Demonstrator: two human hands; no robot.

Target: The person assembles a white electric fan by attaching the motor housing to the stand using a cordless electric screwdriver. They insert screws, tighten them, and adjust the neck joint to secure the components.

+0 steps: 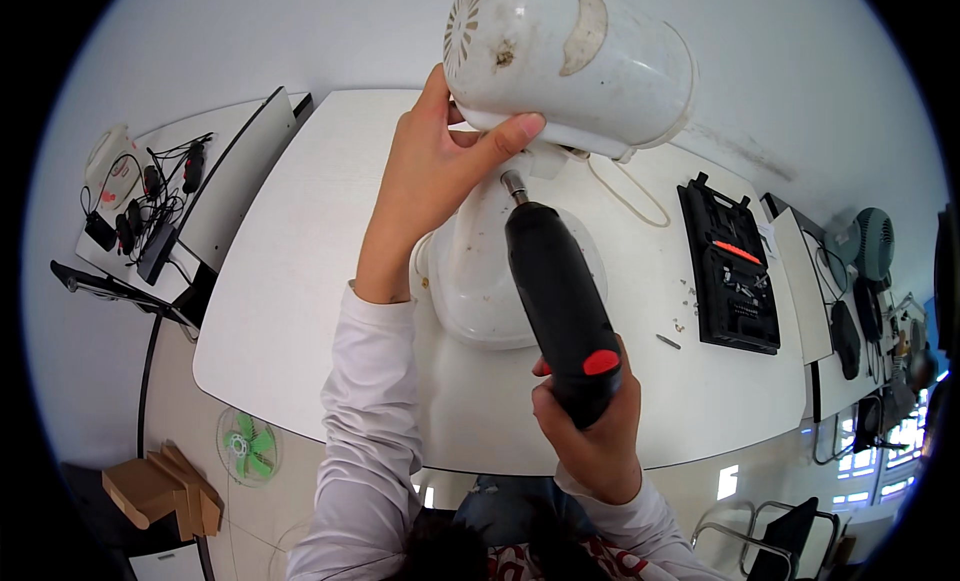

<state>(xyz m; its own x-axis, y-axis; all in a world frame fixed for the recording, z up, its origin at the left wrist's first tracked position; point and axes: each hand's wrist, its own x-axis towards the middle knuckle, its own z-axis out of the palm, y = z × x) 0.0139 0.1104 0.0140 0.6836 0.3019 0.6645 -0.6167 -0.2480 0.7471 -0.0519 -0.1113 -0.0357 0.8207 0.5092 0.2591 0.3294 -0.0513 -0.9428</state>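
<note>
A worn white motor housing [620, 76], likely a fan's, tilts above the table on a white stand with a rounded base [480, 291]. My left hand [440, 166] is closed around the lower left of the housing, its thumb pressed along the underside. In my right hand [600, 431] is a black cordless screwdriver [560, 281] with a red button. Its metal tip [514, 186] points up at the neck under the housing; whether it sits on a screw is hidden. A cream cord [640, 216] loops behind the stand.
On the white table [300, 251], an open black tool case [735, 281] lies at the right, with small screws [685, 296] and a loose bit [668, 342] beside it. A side table at left bears tangled black cables [150, 211]. Cardboard boxes [160, 491] and a green fan [250, 446] stand on the floor.
</note>
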